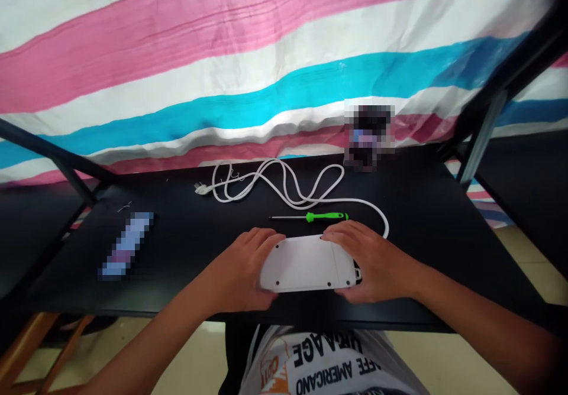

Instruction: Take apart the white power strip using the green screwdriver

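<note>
A white power strip (306, 263) is held between my two hands near the front edge of the black table, its flat side with dark screw holes facing up. My left hand (246, 271) wraps round its left end. Round the right end, where the cord comes out, my right hand (370, 262) is closed. The white cord (310, 200) lies in loose loops behind and ends in a plug (202, 188) at the left. Just beyond the strip rests a screwdriver (328, 217) with a green handle, its shaft pointing left.
On the black table (186, 235), a blurred-out flat object (126, 247) lies at the left. Another blurred item (368, 135) is at the back right. Black metal frame bars rise at both sides, and a striped sheet (266, 58) hangs behind. A wooden chair (39, 347) is at lower left.
</note>
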Motion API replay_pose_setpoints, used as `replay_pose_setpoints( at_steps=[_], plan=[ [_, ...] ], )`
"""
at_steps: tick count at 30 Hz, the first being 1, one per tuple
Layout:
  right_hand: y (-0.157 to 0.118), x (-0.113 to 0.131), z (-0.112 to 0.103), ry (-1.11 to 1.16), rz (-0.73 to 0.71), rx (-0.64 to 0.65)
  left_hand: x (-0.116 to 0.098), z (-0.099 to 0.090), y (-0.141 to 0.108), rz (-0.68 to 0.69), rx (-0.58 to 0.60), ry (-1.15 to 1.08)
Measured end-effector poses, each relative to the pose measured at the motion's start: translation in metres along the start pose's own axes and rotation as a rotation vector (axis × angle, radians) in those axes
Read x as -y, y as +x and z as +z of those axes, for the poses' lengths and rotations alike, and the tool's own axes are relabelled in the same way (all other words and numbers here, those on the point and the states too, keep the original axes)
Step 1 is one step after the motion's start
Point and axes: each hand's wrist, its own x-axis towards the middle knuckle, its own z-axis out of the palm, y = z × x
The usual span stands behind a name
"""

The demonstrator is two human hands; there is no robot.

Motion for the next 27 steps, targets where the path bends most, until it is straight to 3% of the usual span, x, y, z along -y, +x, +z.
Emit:
replay_pose_setpoints(
  at_steps=[11,16,21,27],
  plan=[
    [0.006,0.002,0.002,0.062,0.046,-0.049,-0.002,0.007,0.018,0.102,-0.033,-0.019],
    [0.012,0.000,0.008,0.008,0.086,-0.111,0.010,0.004,0.035,0.182,-0.075,-0.007],
    [0.026,0.001,0.016,-0.090,0.030,-0.166,0.021,0.003,0.055,0.257,-0.105,0.096],
    [0.070,0.014,0.005,-0.357,0.021,0.043,0.038,0.000,0.065,0.292,-0.127,0.131]
  ],
)
